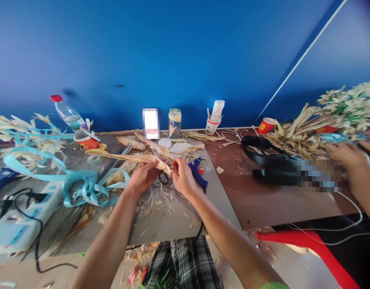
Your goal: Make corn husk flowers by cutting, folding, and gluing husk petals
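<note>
A long, pale dried corn husk stretches leftward from between my two hands over the table. My left hand is closed on it, fingers pinching near its right end. Just beside it, my right hand has its fingertips pressed together at the husk's tip. Below and between the hands shows a black scissors handle. A blue glue gun lies right of my right hand. Dried corn cobs and more husk pieces are behind my hands. Husk scraps litter the board nearer to me.
Light-blue ribbon, thin wires and a white power strip lie at left. A bottle and paper cups stand along the blue wall. At right, another person's hand is near a black strap and husk flowers.
</note>
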### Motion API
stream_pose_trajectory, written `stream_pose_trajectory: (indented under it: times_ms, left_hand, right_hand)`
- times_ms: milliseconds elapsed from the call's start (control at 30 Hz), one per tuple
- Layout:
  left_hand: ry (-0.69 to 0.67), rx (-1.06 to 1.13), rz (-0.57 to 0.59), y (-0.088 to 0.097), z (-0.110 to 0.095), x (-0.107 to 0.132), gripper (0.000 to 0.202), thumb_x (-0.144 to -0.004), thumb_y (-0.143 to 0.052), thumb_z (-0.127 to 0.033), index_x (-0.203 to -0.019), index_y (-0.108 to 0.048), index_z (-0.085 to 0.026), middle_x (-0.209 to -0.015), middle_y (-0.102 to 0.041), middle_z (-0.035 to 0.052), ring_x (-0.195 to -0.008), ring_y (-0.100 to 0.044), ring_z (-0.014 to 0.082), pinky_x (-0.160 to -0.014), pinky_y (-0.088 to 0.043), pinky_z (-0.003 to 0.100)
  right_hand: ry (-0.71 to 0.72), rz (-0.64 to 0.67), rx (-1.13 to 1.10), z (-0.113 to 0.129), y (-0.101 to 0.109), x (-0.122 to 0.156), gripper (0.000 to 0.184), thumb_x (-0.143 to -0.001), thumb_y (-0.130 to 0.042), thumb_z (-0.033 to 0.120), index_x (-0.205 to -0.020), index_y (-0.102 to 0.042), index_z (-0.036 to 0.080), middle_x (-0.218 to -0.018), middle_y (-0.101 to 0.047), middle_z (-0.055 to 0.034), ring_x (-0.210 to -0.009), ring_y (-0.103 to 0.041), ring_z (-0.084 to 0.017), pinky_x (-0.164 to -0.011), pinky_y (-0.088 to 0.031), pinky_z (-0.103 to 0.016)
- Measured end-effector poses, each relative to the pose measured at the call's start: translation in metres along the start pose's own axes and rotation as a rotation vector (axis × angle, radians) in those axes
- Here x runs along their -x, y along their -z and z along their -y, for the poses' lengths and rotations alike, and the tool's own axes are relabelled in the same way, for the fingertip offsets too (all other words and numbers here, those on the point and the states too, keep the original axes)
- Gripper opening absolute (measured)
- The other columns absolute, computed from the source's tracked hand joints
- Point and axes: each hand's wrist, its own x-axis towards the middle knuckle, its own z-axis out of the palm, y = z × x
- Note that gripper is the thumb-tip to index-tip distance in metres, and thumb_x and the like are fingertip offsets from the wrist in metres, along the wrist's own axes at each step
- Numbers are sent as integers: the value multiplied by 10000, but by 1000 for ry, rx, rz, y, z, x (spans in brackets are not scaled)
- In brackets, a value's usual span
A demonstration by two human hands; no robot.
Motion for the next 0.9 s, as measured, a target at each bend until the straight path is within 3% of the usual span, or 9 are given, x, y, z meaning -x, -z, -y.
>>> stream_pose_trajectory:
  times_ms: [133, 233, 400, 533, 633, 767, 833, 900]
  left_hand:
    - [-63, 24, -52, 0, -2, -1, 193, -683, -713, -299, -780, -697, -133, -776, -691, 70, -733, -638, 178, -756, -493, 319]
    - [-101, 85, -109, 1, -5, 0, 184, -689, -711, -281, -787, -697, -126, -766, -692, 54, -698, -627, 148, -753, -497, 290]
    - [-51, 175, -55, -1, -10, 5, 186, -702, -704, -272, -801, -682, -116, -777, -700, 66, -700, -650, 169, -682, -525, 292]
    - [-55, 280, -86, -3, -12, 7, 101, -715, -687, -206, -753, -659, -117, -786, -709, 69, -703, -663, 169, -685, -543, 286]
    - [-62, 306, -89, -5, -13, 6, 76, -734, -665, -182, -748, -658, -108, -781, -712, 79, -691, -666, 168, -674, -548, 278]
    - [-87, 293, -92, -6, -12, 6, 105, -736, -659, -170, -786, -674, -79, -774, -713, 94, -664, -665, 167, -651, -550, 270]
    - [-59, 282, -72, -6, -11, 6, 139, -739, -658, -184, -811, -680, -67, -769, -713, 107, -682, -670, 183, -659, -553, 285]
    - [-59, 272, -68, -5, -10, 6, 149, -734, -663, -190, -830, -681, -77, -789, -715, 100, -706, -672, 194, -668, -554, 299]
  right_hand:
    - [-6, -38, -149, 3, 2, 0, 109, -830, -471, 207, -919, -533, 187, -939, -581, -91, -855, -567, -185, -777, -478, -309]
    - [-49, -80, -311, -2, 3, -3, 224, -861, -490, 345, -986, -578, 182, -1002, -600, -93, -895, -584, -177, -791, -485, -302]
    - [-185, -156, -556, -13, 4, -10, 311, -795, -581, 391, -1022, -635, 186, -1095, -626, -95, -988, -585, -198, -879, -456, -346]
    - [-307, 77, -895, -7, 4, -9, 409, -714, -675, 393, -1079, -642, 213, -1050, -680, -60, -1007, -591, -213, -847, -461, -337]
    - [-344, 207, -1031, -3, 2, -8, 363, -719, -675, 454, -981, -692, 204, -927, -703, -46, -918, -609, -200, -835, -455, -328]
    - [-450, 24, -1262, -8, 2, -12, 371, -736, -628, 544, -787, -713, 186, -770, -682, -45, -720, -595, -161, -727, -466, -301]
    - [-492, -69, -1317, -12, 6, -16, 304, -688, -701, 476, -766, -703, 182, -742, -667, -28, -668, -576, -140, -665, -456, -275]
    - [-509, -29, -1353, -14, 10, -19, 265, -637, -757, 381, -789, -696, 172, -714, -651, -7, -621, -565, -120, -615, -440, -255]
